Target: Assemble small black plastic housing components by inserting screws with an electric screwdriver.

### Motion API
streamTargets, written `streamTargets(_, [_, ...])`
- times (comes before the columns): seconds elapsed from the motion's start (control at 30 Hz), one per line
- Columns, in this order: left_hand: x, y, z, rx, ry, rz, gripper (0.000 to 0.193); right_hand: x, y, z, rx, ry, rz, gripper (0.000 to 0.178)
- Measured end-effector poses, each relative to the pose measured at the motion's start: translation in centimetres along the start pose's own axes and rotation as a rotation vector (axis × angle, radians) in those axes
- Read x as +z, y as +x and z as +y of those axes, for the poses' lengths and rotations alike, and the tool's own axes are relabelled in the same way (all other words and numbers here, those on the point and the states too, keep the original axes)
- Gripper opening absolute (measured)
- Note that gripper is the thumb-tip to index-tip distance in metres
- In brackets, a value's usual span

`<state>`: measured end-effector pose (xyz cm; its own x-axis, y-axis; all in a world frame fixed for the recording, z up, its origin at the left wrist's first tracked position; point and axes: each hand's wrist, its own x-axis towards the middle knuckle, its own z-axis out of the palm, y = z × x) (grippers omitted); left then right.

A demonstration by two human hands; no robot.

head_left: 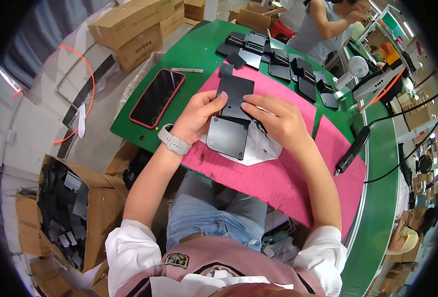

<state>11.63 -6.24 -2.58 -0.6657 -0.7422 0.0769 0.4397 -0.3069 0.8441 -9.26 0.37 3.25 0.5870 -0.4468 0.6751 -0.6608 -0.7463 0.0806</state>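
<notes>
A black folding stand [236, 94] with two flat, rounded panels is held between my hands above the pink mat [283, 180]. My left hand [199, 116] grips its left side, thumb pressed along the panel edge. On the opposite side, the fingers and thumb of my right hand [278, 121] pinch the stand near where the panels meet. A crumpled white cloth [263, 151] lies beneath it, partly covered by the lower panel. Small dark square pads [236, 60] are at the mat's far edge, just beyond the stand.
Several similar black stands [305, 81] line the far side of the green table [199, 37]. A red-edged phone [157, 99] lies left; a corded black electric screwdriver [353, 151] lies right. A white fan [352, 72] stands beyond. Another person [320, 29] sits opposite. A carton [102, 218] holds dark parts.
</notes>
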Motion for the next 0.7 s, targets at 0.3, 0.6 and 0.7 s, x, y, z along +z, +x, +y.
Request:
streamTargets(0.3, [1.6, -0.1, 0.1, -0.02, 0.165, -0.016, 0.03, 0.1, -0.2, -2.1, 0.212, 0.163, -0.064, 0.032])
streamTargets(0.6, [3.7, 1.0, 0.0, 0.56, 1.168, 0.034, 0.019, -6.8, -7.2, -0.8, 0.635, 0.063, -0.029, 0.024])
streamTargets(0.7, [4.3, 1.6, -0.4, 0.675, 1.643, -0.047, 0.018, -7.8, -9.8, -1.1, 0.648, 0.072, -0.107, 0.023])
